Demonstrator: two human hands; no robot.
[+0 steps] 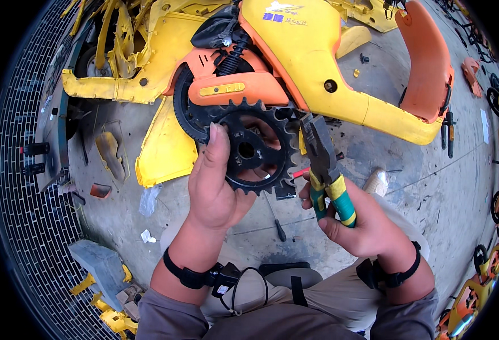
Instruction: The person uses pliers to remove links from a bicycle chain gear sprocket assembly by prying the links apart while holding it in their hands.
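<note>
Near side of the orange chain cover point(232, 86): black chainring point(261, 153), held up toothed face to the eye. Left hand point(218, 187) closed on it, thumb over the face, fingers behind, likely to steady it and leave the right-hand teeth exposed. Right and near of the cover: combination pliers point(321, 144), right hand point(363, 221) wrapped round the handles, probably for leverage; can't tell if the jaws bite anything. Screwdriver point(281, 230) on floor point(431, 181), well nearside of cover.
</note>
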